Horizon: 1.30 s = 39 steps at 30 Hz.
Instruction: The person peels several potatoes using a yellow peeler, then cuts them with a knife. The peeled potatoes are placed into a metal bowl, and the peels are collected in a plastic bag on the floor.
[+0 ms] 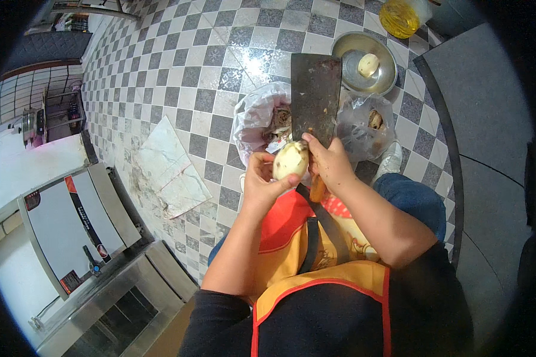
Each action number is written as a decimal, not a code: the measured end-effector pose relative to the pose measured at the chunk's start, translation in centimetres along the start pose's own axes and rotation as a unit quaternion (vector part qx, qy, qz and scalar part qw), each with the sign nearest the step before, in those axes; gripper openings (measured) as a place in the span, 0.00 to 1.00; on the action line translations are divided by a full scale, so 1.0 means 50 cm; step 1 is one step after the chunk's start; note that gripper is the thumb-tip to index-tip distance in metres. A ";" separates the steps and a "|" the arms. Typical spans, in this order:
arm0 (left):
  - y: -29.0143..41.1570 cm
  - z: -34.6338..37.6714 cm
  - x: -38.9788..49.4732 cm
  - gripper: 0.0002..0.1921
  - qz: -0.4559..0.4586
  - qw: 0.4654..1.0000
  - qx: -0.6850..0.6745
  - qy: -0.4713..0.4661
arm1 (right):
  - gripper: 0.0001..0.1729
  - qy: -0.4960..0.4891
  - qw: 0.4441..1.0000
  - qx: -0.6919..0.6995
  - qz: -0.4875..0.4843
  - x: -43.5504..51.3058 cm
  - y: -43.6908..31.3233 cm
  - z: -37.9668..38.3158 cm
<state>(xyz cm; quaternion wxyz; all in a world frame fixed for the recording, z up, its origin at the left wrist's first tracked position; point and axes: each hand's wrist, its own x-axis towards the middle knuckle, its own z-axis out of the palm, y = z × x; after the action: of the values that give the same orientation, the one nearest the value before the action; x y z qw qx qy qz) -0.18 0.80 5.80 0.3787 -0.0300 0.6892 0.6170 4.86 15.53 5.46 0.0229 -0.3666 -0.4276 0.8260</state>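
Observation:
My left hand point(264, 182) cups a pale, mostly peeled root vegetable point(290, 161), with brown patches left near its upper end. Around the wooden handle of a broad, dark cleaver point(316, 96), my right hand point(332, 165) is closed, thumb at the base of the blade. The blade points away from me, and the vegetable is right beside its base. Below the hands stands a bin lined with a white plastic bag point(254, 105); brown scraps point(282, 118) show inside, partly covered by the cleaver. Right of the blade sits a clear plastic bag point(357, 138) with a brown, unpeeled piece point(375, 119).
A steel bowl point(391, 71) holds one peeled vegetable point(368, 65). Behind it stands a container of yellow liquid point(399, 20). A marbled sheet point(169, 165) lies on the checkered floor point(210, 100). A steel cabinet point(129, 299) is at left, a grey surface point(487, 111) at right.

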 end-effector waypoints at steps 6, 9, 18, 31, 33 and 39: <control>-0.016 0.014 -0.005 0.35 -0.029 0.995 -0.047 -0.088 | 0.13 -0.018 0.993 -0.103 -0.052 0.015 0.032 0.013; -0.036 -0.002 0.009 0.36 0.026 0.998 0.046 -0.024 | 0.12 0.026 0.945 -0.291 -0.146 0.001 0.027 0.013; -0.123 -0.055 0.055 0.25 0.148 0.989 0.026 -0.009 | 0.15 -0.116 0.719 -0.555 -0.402 -0.034 -0.001 -0.025; -0.048 -0.029 -0.046 0.34 0.184 0.919 0.335 0.098 | 0.07 -0.039 0.720 -0.687 -0.091 0.024 0.062 -0.092; -0.047 -0.033 -0.045 0.36 0.236 0.860 0.430 0.143 | 0.07 -0.048 0.736 -0.670 -0.082 0.017 0.064 -0.091; -0.008 -0.016 0.004 0.33 0.133 0.964 0.171 0.155 | 0.16 0.000 0.885 -0.461 -0.066 -0.059 -0.031 -0.041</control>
<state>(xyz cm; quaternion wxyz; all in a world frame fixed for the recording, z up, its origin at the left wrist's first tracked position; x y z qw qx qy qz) -0.51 0.08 5.32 0.1816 0.0320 0.8327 0.5221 7.85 16.90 7.58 -0.0943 -0.3064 -0.7832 0.5327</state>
